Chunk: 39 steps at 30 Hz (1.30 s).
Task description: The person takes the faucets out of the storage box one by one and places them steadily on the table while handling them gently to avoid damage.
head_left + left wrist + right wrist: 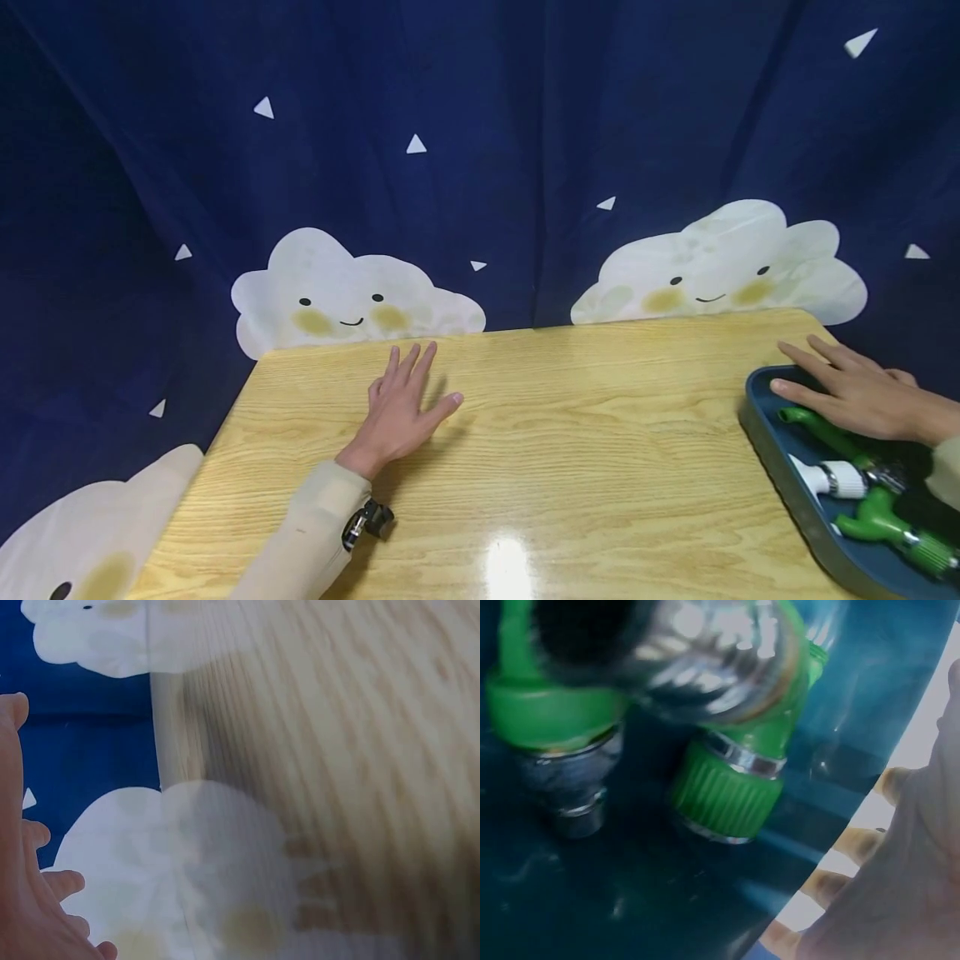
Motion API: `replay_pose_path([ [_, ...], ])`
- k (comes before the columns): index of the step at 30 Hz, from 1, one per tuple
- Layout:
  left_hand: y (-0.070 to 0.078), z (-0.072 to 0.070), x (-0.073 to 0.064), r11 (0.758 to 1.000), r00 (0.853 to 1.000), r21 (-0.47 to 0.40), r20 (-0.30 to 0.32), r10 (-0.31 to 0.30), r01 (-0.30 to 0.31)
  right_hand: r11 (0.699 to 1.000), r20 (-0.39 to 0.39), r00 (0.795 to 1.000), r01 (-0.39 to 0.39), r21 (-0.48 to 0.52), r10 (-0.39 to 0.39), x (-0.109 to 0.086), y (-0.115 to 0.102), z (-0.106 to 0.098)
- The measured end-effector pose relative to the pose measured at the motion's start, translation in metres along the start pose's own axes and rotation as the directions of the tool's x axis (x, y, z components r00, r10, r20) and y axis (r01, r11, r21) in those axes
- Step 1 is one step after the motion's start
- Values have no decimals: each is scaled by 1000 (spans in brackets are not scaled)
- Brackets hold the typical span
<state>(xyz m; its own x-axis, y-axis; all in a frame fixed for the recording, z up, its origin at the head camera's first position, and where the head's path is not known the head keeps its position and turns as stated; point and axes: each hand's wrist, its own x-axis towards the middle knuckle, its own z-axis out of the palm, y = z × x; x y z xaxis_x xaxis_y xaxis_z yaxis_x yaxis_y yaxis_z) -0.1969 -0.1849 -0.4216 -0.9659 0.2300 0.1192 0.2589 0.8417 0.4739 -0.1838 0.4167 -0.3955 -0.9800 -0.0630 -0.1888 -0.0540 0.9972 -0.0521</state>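
Note:
My left hand point(397, 417) is over the left part of the wooden table point(570, 450), its fingers and thumb spread and holding nothing. On the right, my right hand point(862, 396) reaches over the far end of a dark blue tray point(776, 483), fingers extended. Inside the tray lie green tap-like fittings point(873, 521) with ribbed ends, and a white one point(840, 481) with a ribbed knob. The right wrist view shows green fittings point(731, 784) with chrome collars close up, apart from the fingers. My right forearm and sleeve cover some of the tray's contents.
A dark blue curtain point(510, 150) with white clouds and triangles hangs along the table's back edge and left side. Light reflects off the tabletop near the front. The tray stands at the table's right side, cut off by the frame.

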Motion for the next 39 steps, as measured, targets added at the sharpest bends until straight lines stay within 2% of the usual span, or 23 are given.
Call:
replay_pose_path([
  [6,7,10,2,1000,1000,-15,13,14,-14,999,12,999,-34,39,33,-6,8,4],
  [12,15,19,4,999,999,-24,11,37,-36,997,19,999,-29,73,27,-9,14,6],
  [24,34,30,6,996,995,-30,32,89,-88,996,12,999,-47,72,47,-12,23,10],
  [32,45,37,6,991,993,-59,10,120,-119,996,-1,999,-42,79,42,-14,29,14],
  [39,56,41,7,988,993,-106,7,116,-115,984,8,1000,-15,177,14,-13,35,18],
])
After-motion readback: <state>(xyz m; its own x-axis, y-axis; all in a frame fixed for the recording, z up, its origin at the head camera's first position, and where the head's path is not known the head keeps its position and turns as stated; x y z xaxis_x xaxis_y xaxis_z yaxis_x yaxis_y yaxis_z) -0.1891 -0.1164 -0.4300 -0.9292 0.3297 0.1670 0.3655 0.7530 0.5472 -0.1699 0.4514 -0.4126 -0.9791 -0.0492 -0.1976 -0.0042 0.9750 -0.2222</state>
